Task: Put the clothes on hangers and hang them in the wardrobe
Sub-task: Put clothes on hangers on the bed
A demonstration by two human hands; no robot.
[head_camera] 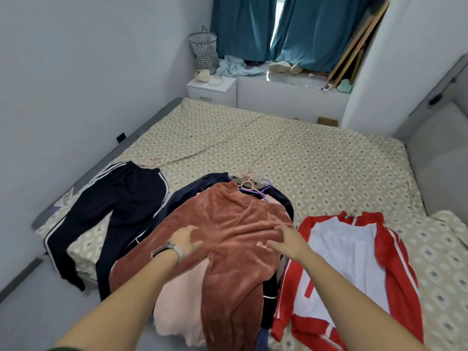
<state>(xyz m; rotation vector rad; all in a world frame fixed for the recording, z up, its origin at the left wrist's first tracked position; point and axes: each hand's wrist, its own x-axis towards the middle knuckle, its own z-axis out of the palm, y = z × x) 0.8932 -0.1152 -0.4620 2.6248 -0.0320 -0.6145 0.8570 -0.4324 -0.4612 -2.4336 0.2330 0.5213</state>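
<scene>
1. We are reaching both arms over the near edge of the bed with the beige diamond-patterned sheet (316,158), where the clothes are lying flat, probably so that each one can be picked out singly.
2. Our left hand (186,240) is resting with fingers spread on the rust-brown fleecy garment (228,224), topmost on the middle pile; our right hand (286,240) is touching it too, fingers loosely bent, pinching nothing that we can make out.
3. We are likely flattening or gathering this piece first because it is covering the pale pink garment (177,295) and the navy garment (192,188).
4. The pink and purple plastic hangers (253,184) are lying just beyond the pile, within reach for threading.
5. The dark track trousers with white side stripes (121,206) and the red-and-white zip jacket (349,254) are waiting on either side; the wardrobe is out of view.
</scene>
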